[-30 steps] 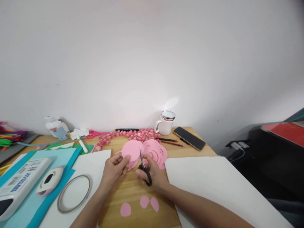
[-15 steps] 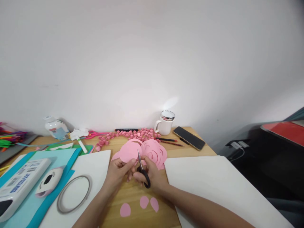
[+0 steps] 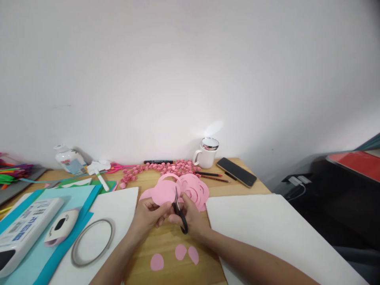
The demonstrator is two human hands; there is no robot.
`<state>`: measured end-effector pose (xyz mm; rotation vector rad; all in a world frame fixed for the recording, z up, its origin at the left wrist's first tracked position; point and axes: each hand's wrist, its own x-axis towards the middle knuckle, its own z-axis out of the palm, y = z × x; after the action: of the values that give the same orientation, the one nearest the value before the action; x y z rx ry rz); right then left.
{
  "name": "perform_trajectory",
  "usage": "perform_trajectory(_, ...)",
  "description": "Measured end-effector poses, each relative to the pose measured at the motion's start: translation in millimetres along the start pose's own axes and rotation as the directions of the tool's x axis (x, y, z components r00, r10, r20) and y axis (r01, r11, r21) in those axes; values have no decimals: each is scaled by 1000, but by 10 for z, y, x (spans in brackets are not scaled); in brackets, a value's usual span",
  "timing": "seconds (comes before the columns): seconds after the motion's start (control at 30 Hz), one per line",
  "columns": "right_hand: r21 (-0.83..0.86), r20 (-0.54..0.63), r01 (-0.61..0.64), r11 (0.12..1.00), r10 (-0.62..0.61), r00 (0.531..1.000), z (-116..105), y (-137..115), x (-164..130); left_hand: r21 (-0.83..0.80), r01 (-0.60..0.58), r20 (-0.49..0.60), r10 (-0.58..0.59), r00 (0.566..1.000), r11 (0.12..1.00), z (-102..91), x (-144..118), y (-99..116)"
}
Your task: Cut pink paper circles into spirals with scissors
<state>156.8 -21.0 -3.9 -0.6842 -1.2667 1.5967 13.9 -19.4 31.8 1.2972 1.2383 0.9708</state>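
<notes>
My left hand [image 3: 147, 217] pinches the lower edge of a pink paper circle [image 3: 164, 190] held above the wooden table [image 3: 166, 247]. A thin curved strip cut from its rim arcs over the top of it. My right hand [image 3: 191, 217] grips black-handled scissors [image 3: 179, 209], whose blades point up into the circle's right edge. More pink spiral-cut circles [image 3: 194, 190] lie flat just behind and to the right of the hands.
Three small pink petals [image 3: 174, 256] lie near the front. White sheets [image 3: 276, 233] flank the hands. Left: ring of tape [image 3: 92, 241], paper punch [image 3: 61, 226], blue paper. Back: pink paper roses [image 3: 166, 168], white mug [image 3: 206, 153], phone [image 3: 236, 172], pencils, marker, glue bottle [image 3: 69, 159].
The left hand has turned the pink circle while the scissors cut along its rim; a thin curved strip now stands free over the top.
</notes>
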Motion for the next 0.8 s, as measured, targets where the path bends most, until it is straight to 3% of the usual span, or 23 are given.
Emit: perform_trajectory(0.8, -40, -24, 11, 999, -12, 1000, 0, -6, -6, 18, -7, -6, 7, 1000, 1000, 16, -5, 1)
